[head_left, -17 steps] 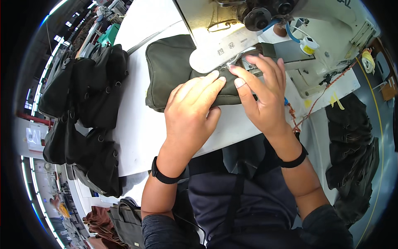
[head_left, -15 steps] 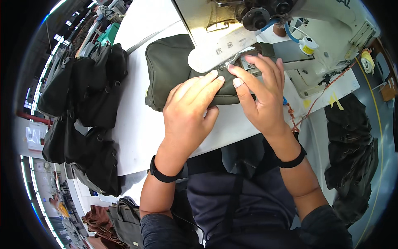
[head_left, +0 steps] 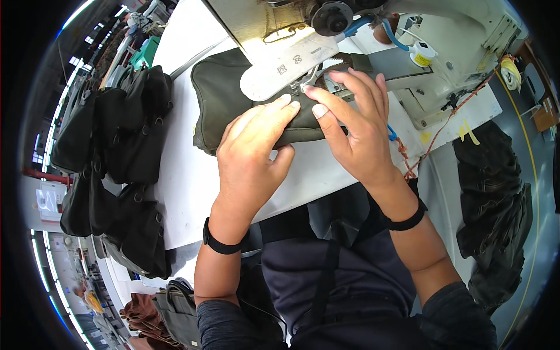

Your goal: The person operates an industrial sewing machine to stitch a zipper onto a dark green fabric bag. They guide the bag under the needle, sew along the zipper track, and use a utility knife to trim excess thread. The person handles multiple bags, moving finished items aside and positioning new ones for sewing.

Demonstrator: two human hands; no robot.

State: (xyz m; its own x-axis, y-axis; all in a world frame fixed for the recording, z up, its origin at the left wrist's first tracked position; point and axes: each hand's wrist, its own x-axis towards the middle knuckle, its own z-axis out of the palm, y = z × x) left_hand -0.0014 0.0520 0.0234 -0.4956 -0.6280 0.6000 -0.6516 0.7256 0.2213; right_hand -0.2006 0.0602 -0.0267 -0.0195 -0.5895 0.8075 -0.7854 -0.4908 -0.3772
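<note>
A dark olive fabric bag (head_left: 217, 96) lies on the white table under the head of a sewing machine (head_left: 286, 64). The presser foot (head_left: 298, 86) is down by the fabric, close to my fingertips. My left hand (head_left: 252, 143) rests flat on the bag's near side, fingers stretched forward and thumb apart. Just right of the foot, my right hand (head_left: 357, 119) has its fingers spread, with the index tip beside the foot and the thumb on the fabric. The needle is hidden behind the machine's white cover.
Several dark bags (head_left: 125, 128) hang over the table's left edge. More dark fabric pieces (head_left: 490, 192) are heaped at the right. A blue tube (head_left: 396, 38) and an orange cord (head_left: 429, 137) run by the machine. A handled bag (head_left: 178, 312) stands at lower left.
The whole view has shifted slightly, so machine, bag and hands sit a little further left in the picture. Both hands keep nearly the same place on the bag.
</note>
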